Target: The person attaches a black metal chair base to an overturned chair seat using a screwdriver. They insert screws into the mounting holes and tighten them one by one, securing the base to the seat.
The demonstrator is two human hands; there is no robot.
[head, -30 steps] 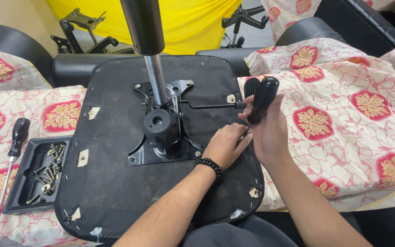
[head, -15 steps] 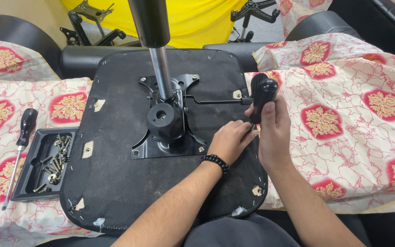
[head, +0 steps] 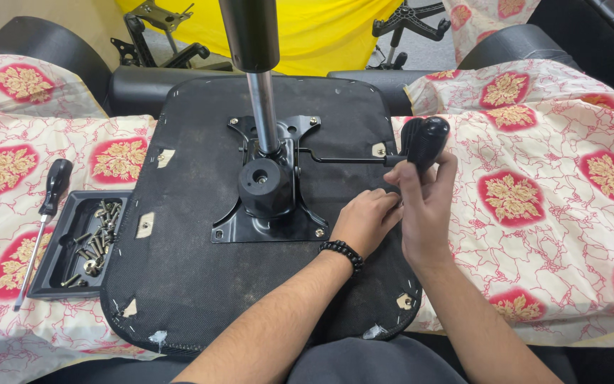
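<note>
1. An upturned black office-chair seat base (head: 200,284) lay on a surface draped in a cream cloth with red and gold flower medallions (head: 556,213). A black metal tilt mechanism plate (head: 268,224) was bolted to its middle, and a chrome gas-lift column (head: 263,107) rose from it toward the far side.
2. The right hand (head: 424,206) was wrapped around the black knob of the adjustment lever (head: 426,141) at the seat's right edge, its fingers closed on that handle. The thin lever rod (head: 342,159) ran left from it into the mechanism.
3. The left hand (head: 367,220), with a black beaded bracelet (head: 342,252) on its wrist, rested on the seat base just right of the plate. Its fingers were curled and touching the right hand; whether they pinched anything could not be told.
4. Compared with the earlier views, both hands had kept nearly the same grip and place; the lever knob sat slightly lower and nearer the seat edge. I judge the lever work was continuing rather than finished.
5. At the left, just beside the seat, a black tray of loose screws (head: 83,242) sat on the cloth, with a black-handled screwdriver (head: 42,220) lying further left, untouched.
</note>
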